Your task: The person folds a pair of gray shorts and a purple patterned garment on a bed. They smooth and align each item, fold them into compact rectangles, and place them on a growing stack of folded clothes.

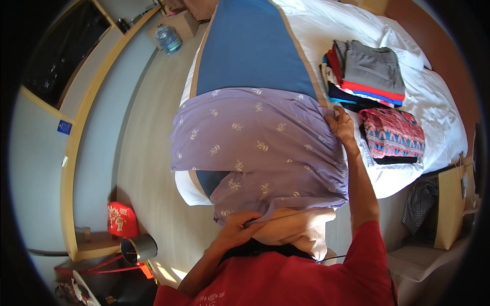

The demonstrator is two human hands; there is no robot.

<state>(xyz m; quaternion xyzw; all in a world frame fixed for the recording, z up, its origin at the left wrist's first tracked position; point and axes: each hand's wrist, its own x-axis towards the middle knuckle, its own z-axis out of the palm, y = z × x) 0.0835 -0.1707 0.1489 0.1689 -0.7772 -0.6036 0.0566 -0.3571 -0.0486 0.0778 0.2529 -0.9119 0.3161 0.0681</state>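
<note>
Purple patterned trousers (pixel 245 134) lie spread across the foot of the bed, over a blue bed runner (pixel 250 49) with tan borders. Their light print looks like bees, and a gathered elastic waist runs down the right side. My right hand (pixel 340 124) pinches the far right corner of this waist. Nearer my body, my left hand (pixel 243 227) holds the near edge of the cloth between thumb and fingers. Below that edge, peach-coloured cloth (pixel 302 225) hangs in front of me; whether I wear it cannot be told.
Right of the trousers, a stack of folded clothes (pixel 373 72) and a folded pink patterned garment (pixel 394 134) rest on the white bedding (pixel 440 111). A large water bottle (pixel 168 39), a red bag (pixel 122 220) and a dark bin (pixel 138 248) stand along the left side.
</note>
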